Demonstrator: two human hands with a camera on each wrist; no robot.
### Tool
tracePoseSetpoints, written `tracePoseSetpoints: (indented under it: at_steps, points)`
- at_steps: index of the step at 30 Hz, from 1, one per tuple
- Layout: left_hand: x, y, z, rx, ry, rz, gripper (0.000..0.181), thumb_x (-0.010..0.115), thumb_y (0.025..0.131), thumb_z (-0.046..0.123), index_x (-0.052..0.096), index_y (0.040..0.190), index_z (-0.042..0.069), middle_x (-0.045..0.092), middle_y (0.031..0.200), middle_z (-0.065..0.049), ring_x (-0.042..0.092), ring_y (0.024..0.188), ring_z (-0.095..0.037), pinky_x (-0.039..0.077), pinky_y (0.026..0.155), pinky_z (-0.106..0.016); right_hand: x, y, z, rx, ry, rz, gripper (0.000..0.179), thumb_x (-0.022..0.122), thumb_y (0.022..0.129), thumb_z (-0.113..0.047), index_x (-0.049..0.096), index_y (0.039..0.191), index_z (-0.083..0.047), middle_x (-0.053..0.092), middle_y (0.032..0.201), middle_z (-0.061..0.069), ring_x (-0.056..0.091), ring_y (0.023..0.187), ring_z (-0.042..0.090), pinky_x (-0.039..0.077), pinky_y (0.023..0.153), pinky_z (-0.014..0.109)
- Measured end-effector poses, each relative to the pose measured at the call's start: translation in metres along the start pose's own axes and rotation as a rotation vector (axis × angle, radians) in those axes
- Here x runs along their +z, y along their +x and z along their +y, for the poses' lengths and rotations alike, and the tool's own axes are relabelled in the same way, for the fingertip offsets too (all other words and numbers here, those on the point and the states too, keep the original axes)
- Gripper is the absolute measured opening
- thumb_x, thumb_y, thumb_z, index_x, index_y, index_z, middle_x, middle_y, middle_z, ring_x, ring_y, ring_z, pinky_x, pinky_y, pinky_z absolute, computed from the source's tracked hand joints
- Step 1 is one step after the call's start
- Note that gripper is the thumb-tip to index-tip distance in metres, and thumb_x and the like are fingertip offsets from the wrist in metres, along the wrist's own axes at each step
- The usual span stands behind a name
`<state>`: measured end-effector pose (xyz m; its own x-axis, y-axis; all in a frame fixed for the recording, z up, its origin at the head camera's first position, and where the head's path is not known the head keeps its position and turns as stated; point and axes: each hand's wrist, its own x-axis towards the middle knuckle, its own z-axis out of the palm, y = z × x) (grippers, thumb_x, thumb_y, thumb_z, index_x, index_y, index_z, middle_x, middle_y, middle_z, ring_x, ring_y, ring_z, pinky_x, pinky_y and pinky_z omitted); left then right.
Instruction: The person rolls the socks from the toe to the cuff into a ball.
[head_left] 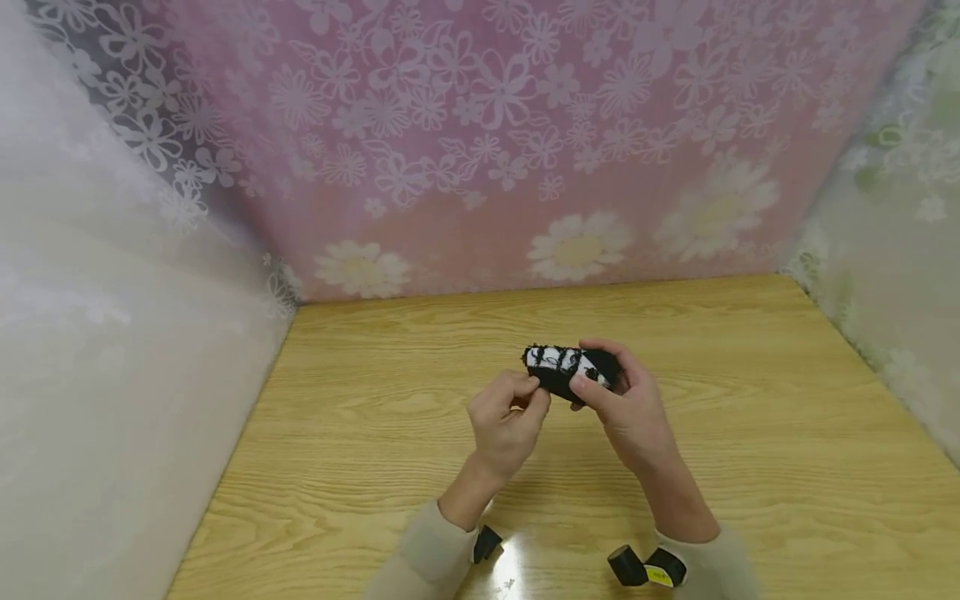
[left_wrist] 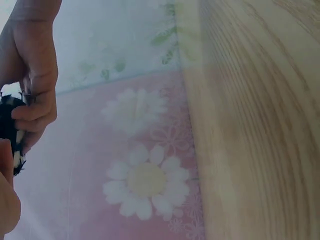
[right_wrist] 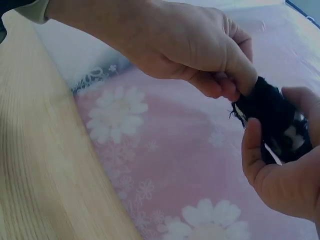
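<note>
Above the table, both hands hold a small black-and-white fabric piece [head_left: 553, 360] with frayed black threads along its white blocks. My left hand [head_left: 504, 423] pinches its lower left edge between thumb and fingertips. Around the other end, my right hand [head_left: 636, 412] grips it, thumb across the front and fingers behind. In the right wrist view the dark back of the fabric piece [right_wrist: 270, 112] shows, loose threads at its edge. Only part of the fabric piece [left_wrist: 7, 117] appears at the left wrist view's edge, partly covered by fingers.
The wood-grain table [head_left: 360, 358] spreads beneath the hands. Behind it rises a pink flowered backdrop [head_left: 465, 237], with pale flowered sheets at left and right. Black straps with small dark blocks [head_left: 627, 566] sit at the wrists, near the light sleeves.
</note>
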<state>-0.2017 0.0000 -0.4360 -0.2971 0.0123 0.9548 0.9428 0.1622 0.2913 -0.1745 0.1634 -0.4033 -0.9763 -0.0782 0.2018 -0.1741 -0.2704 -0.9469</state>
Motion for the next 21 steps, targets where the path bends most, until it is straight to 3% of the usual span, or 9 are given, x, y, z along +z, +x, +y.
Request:
tracePoseSetpoints:
  at_steps: [2, 4, 7, 9, 11, 13, 16, 18, 21]
  points:
    - [-0.004, 0.001, 0.0, -0.041, 0.033, -0.087, 0.02, 0.063, 0.075, -0.018, 0.06, 0.083, 0.0, 0.062, 0.069, -0.01, 0.056, 0.052, -0.012, 0.048, 0.052, -0.013, -0.001, 0.0, 0.001, 0.02, 0.006, 0.012, 0.042, 0.062, 0.094, 0.005, 0.052, 0.13, -0.012, 0.05, 0.121, 0.013, 0.059, 0.095, 0.016, 0.056, 0.069, 0.025]
    - [-0.012, 0.003, 0.001, -0.153, 0.058, -0.218, 0.018, 0.066, 0.079, -0.011, 0.059, 0.087, 0.003, 0.062, 0.073, -0.009, 0.059, 0.058, -0.012, 0.05, 0.054, -0.016, -0.003, 0.001, 0.002, 0.029, -0.045, 0.024, 0.042, 0.064, 0.094, 0.001, 0.049, 0.131, -0.014, 0.048, 0.121, 0.013, 0.06, 0.093, 0.015, 0.056, 0.068, 0.025]
    - [-0.024, 0.005, 0.003, -0.452, -0.002, -0.388, 0.02, 0.068, 0.089, 0.005, 0.056, 0.104, 0.006, 0.063, 0.094, -0.01, 0.063, 0.078, -0.015, 0.056, 0.065, -0.024, -0.008, 0.003, 0.003, 0.043, -0.102, 0.026, 0.043, 0.066, 0.094, -0.002, 0.049, 0.131, -0.014, 0.047, 0.12, 0.013, 0.06, 0.091, 0.015, 0.056, 0.067, 0.024]
    - [-0.03, 0.007, 0.003, -0.665, -0.113, -0.422, 0.029, 0.067, 0.094, 0.014, 0.053, 0.119, 0.008, 0.059, 0.109, -0.012, 0.064, 0.089, -0.018, 0.058, 0.072, -0.033, -0.01, 0.003, 0.003, 0.043, -0.124, 0.005, 0.043, 0.067, 0.093, -0.002, 0.049, 0.131, -0.013, 0.048, 0.12, 0.014, 0.06, 0.091, 0.015, 0.056, 0.066, 0.025]
    - [-0.032, 0.009, 0.001, -0.815, -0.25, -0.424, 0.037, 0.063, 0.098, 0.018, 0.049, 0.132, 0.011, 0.056, 0.119, -0.014, 0.064, 0.096, -0.02, 0.059, 0.079, -0.038, -0.011, 0.004, 0.004, 0.042, -0.131, -0.03, 0.043, 0.067, 0.093, -0.001, 0.05, 0.13, -0.011, 0.05, 0.119, 0.015, 0.061, 0.09, 0.016, 0.056, 0.066, 0.025]
    - [-0.034, 0.011, -0.002, -0.886, -0.368, -0.422, 0.039, 0.06, 0.1, 0.016, 0.049, 0.137, 0.009, 0.056, 0.122, -0.017, 0.066, 0.097, -0.021, 0.058, 0.081, -0.041, -0.012, 0.005, 0.006, 0.047, -0.134, -0.067, 0.043, 0.068, 0.092, 0.0, 0.05, 0.129, -0.01, 0.051, 0.118, 0.015, 0.062, 0.089, 0.016, 0.056, 0.066, 0.026]
    - [-0.036, 0.013, -0.006, -0.926, -0.47, -0.428, 0.036, 0.06, 0.099, 0.009, 0.053, 0.134, 0.004, 0.059, 0.118, -0.021, 0.066, 0.095, -0.02, 0.058, 0.083, -0.04, -0.013, 0.005, 0.008, 0.067, -0.135, -0.113, 0.043, 0.066, 0.093, -0.001, 0.048, 0.131, -0.01, 0.05, 0.12, 0.017, 0.063, 0.092, 0.016, 0.058, 0.069, 0.028]
    - [-0.038, 0.013, -0.01, -0.951, -0.483, -0.418, 0.033, 0.061, 0.098, 0.006, 0.056, 0.13, -0.001, 0.06, 0.117, -0.022, 0.066, 0.094, -0.019, 0.058, 0.083, -0.039, -0.015, 0.005, 0.01, 0.083, -0.149, -0.123, 0.044, 0.064, 0.095, -0.003, 0.045, 0.134, -0.01, 0.048, 0.124, 0.018, 0.064, 0.097, 0.015, 0.058, 0.073, 0.03]
    - [-0.042, 0.011, -0.016, -1.014, -0.428, -0.413, 0.033, 0.062, 0.098, 0.007, 0.057, 0.129, 0.0, 0.061, 0.116, -0.019, 0.067, 0.094, -0.017, 0.058, 0.083, -0.037, -0.019, 0.008, 0.013, 0.102, -0.199, -0.113, 0.048, 0.063, 0.097, -0.005, 0.04, 0.139, -0.007, 0.047, 0.126, 0.02, 0.066, 0.099, 0.014, 0.059, 0.079, 0.033]
